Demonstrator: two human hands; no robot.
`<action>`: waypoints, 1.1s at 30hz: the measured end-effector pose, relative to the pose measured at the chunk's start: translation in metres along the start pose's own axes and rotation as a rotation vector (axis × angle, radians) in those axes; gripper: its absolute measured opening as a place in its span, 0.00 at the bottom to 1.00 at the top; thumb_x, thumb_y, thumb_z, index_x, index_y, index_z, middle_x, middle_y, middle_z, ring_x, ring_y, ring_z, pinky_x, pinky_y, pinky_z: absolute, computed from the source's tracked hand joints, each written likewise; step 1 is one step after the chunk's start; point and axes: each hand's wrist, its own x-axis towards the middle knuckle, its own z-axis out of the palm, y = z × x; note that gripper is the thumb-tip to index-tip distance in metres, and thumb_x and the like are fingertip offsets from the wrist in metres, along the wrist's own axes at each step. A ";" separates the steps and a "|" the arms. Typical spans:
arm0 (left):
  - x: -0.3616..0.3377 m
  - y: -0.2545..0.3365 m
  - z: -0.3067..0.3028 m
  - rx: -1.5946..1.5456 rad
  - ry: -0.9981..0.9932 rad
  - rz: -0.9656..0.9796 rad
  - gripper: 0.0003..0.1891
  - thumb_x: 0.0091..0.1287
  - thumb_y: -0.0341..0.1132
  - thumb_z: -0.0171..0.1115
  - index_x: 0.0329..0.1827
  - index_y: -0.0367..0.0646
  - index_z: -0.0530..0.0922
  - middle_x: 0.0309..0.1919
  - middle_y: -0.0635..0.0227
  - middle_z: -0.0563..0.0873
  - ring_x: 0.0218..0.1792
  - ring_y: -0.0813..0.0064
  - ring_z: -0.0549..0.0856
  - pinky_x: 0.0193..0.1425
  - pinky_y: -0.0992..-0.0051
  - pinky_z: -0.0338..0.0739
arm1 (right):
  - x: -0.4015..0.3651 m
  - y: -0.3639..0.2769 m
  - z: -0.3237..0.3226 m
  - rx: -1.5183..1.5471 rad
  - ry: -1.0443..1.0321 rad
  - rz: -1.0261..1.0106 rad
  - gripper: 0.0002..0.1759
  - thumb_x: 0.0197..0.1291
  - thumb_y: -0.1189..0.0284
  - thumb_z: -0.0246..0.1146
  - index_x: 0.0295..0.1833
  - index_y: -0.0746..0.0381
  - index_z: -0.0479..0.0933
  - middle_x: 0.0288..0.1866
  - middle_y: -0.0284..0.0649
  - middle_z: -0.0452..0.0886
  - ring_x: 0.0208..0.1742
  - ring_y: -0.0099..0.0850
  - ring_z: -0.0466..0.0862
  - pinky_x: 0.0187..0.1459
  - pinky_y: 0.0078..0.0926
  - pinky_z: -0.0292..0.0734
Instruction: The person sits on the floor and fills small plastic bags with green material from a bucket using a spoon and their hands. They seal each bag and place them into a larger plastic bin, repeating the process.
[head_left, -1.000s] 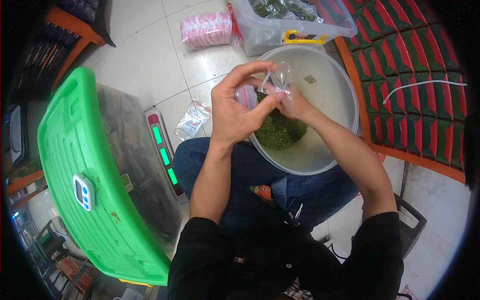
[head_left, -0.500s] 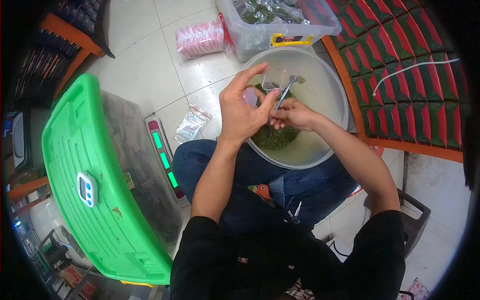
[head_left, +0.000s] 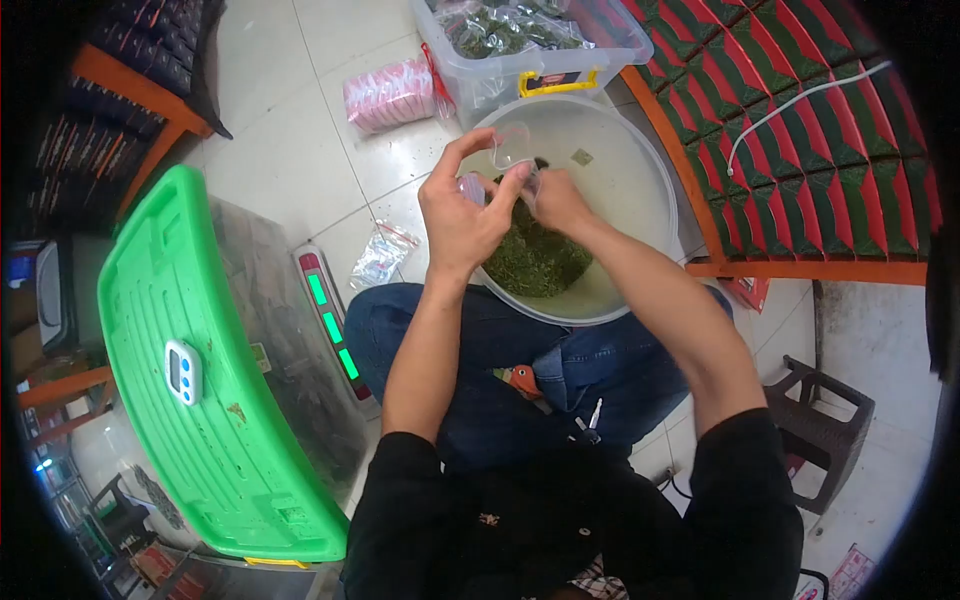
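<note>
We see the left hand raised over the near left side of a round, pale tub, its thumb and forefinger spread in a wide curve and holding a clear plastic bag with its mouth apart. The right hand reaches into the tub just beside the bag; its fingertips are partly hidden, so we cannot tell how tightly they are closed or what they hold. Below both hands, the dark green leaf heap lies in the tub, on the side nearest the person's crossed legs. Beyond the tub we find a clear bin of filled bags, with a pink-and-white bundle on the floor to its left. A scale with green displays lies between the left knee and a green-lidded box.
</note>
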 end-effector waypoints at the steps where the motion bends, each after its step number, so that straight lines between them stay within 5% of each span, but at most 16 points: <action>1: 0.000 -0.002 -0.001 0.024 -0.007 -0.012 0.23 0.65 0.26 0.74 0.62 0.34 0.78 0.55 0.61 0.87 0.28 0.87 0.83 0.32 0.83 0.78 | 0.009 0.015 0.028 0.006 0.016 -0.004 0.14 0.67 0.66 0.65 0.49 0.66 0.84 0.43 0.57 0.87 0.43 0.54 0.88 0.49 0.47 0.81; 3: 0.000 -0.005 -0.004 0.049 -0.023 0.000 0.22 0.65 0.26 0.74 0.62 0.35 0.78 0.52 0.61 0.88 0.28 0.87 0.83 0.32 0.82 0.78 | 0.024 0.035 0.076 0.158 0.081 -0.355 0.14 0.68 0.66 0.64 0.50 0.67 0.83 0.45 0.59 0.86 0.47 0.58 0.86 0.52 0.52 0.80; 6: 0.007 -0.008 -0.004 0.160 -0.011 0.120 0.22 0.65 0.27 0.74 0.61 0.36 0.79 0.48 0.62 0.90 0.26 0.87 0.83 0.32 0.80 0.78 | 0.009 0.031 0.110 0.135 -0.180 -0.615 0.13 0.68 0.67 0.65 0.49 0.66 0.83 0.43 0.58 0.86 0.45 0.58 0.86 0.51 0.50 0.81; 7: 0.005 -0.009 -0.004 0.244 0.000 0.248 0.22 0.64 0.27 0.74 0.60 0.37 0.80 0.47 0.62 0.90 0.25 0.87 0.83 0.32 0.79 0.78 | 0.004 0.041 0.113 0.137 -0.198 -0.608 0.13 0.68 0.67 0.65 0.49 0.66 0.83 0.43 0.58 0.86 0.45 0.58 0.86 0.51 0.50 0.81; 10: 0.002 0.004 -0.002 0.231 -0.024 0.161 0.23 0.61 0.27 0.76 0.59 0.38 0.81 0.48 0.62 0.90 0.23 0.85 0.83 0.32 0.78 0.76 | -0.009 0.051 0.084 0.082 -0.377 -0.588 0.11 0.70 0.68 0.65 0.46 0.67 0.83 0.39 0.51 0.88 0.41 0.46 0.88 0.47 0.42 0.83; 12: 0.001 0.007 -0.002 0.183 -0.020 0.122 0.23 0.60 0.26 0.76 0.59 0.38 0.81 0.49 0.62 0.90 0.22 0.84 0.83 0.31 0.79 0.76 | -0.022 0.028 0.022 0.536 -0.723 -0.059 0.12 0.73 0.67 0.64 0.45 0.66 0.82 0.36 0.40 0.86 0.40 0.29 0.87 0.41 0.29 0.82; 15: 0.000 0.005 -0.005 0.142 -0.041 0.083 0.24 0.59 0.26 0.78 0.59 0.38 0.81 0.48 0.63 0.91 0.21 0.87 0.81 0.28 0.80 0.74 | -0.039 0.015 -0.028 0.756 -0.759 0.125 0.12 0.76 0.65 0.62 0.46 0.64 0.81 0.36 0.32 0.84 0.39 0.18 0.83 0.37 0.18 0.76; 19: -0.002 0.006 -0.003 0.096 -0.052 0.060 0.25 0.57 0.27 0.80 0.58 0.38 0.82 0.47 0.65 0.91 0.20 0.90 0.80 0.25 0.82 0.71 | -0.065 0.008 -0.054 0.876 -0.717 0.075 0.13 0.78 0.63 0.60 0.49 0.62 0.80 0.37 0.31 0.83 0.37 0.17 0.82 0.35 0.16 0.73; 23: -0.005 0.009 0.000 0.164 -0.032 0.119 0.24 0.56 0.27 0.81 0.56 0.38 0.84 0.46 0.65 0.92 0.21 0.89 0.80 0.24 0.81 0.73 | -0.086 -0.001 -0.075 0.824 -0.608 0.013 0.14 0.78 0.61 0.59 0.49 0.61 0.81 0.36 0.30 0.83 0.36 0.17 0.81 0.35 0.15 0.72; 26: -0.008 0.014 0.002 0.177 -0.008 0.155 0.24 0.54 0.29 0.82 0.56 0.38 0.85 0.47 0.63 0.91 0.20 0.86 0.81 0.22 0.80 0.73 | -0.098 -0.008 -0.111 0.899 0.026 0.030 0.14 0.78 0.63 0.59 0.50 0.63 0.81 0.35 0.33 0.82 0.35 0.19 0.80 0.36 0.17 0.72; 27: -0.009 0.015 0.003 0.196 -0.012 0.160 0.25 0.54 0.29 0.82 0.56 0.38 0.85 0.48 0.62 0.90 0.21 0.84 0.82 0.22 0.80 0.73 | -0.099 -0.016 -0.126 0.891 0.028 0.019 0.14 0.78 0.63 0.59 0.50 0.63 0.81 0.35 0.33 0.82 0.35 0.19 0.80 0.36 0.17 0.72; 29: -0.011 0.012 0.007 0.232 -0.007 0.217 0.26 0.54 0.30 0.83 0.56 0.39 0.85 0.48 0.61 0.89 0.23 0.83 0.83 0.20 0.80 0.72 | -0.105 -0.031 -0.151 0.761 0.500 -0.197 0.12 0.76 0.67 0.62 0.48 0.67 0.81 0.36 0.34 0.84 0.34 0.20 0.80 0.36 0.19 0.73; 33: -0.021 0.018 0.014 0.375 0.009 0.294 0.26 0.53 0.32 0.83 0.56 0.39 0.85 0.47 0.59 0.89 0.30 0.73 0.87 0.27 0.75 0.78 | -0.113 -0.086 -0.157 0.368 0.692 -0.242 0.08 0.72 0.74 0.64 0.44 0.69 0.82 0.37 0.40 0.86 0.33 0.27 0.83 0.36 0.25 0.76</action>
